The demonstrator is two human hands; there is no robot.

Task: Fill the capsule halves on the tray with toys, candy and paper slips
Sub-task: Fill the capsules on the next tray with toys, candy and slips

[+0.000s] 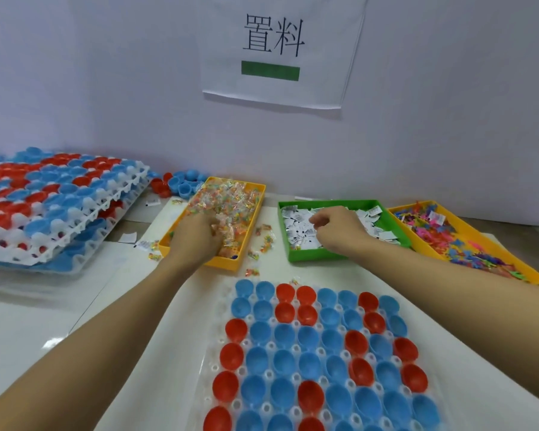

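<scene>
Both hands dip into the supply bins while the capsule halves wait empty.

The clear plastic tray point(213, 367) of red and blue plastic capsule halves point(308, 353) lies on the white table point(59, 312) at 6 o'clock, its cups showing nothing inside. At 11 o'clock the left hand point(196, 236) curls its fingers into the crinkly wrapped candy point(221, 197) in the yellow plastic bin point(255, 213); I cannot tell how much it holds. At 1 o'clock the right hand point(336, 225) pinches among small white paper slips point(302, 234) in the green plastic bin point(318, 256). Tangled bright plastic toys point(448, 234) fill a second yellow bin point(492, 241) at 2 o'clock. Slips look feather-light and clingy, best nipped by an edge; the wrappers are probably slippery, better scooped; the thin cups likely shift easily.
</scene>
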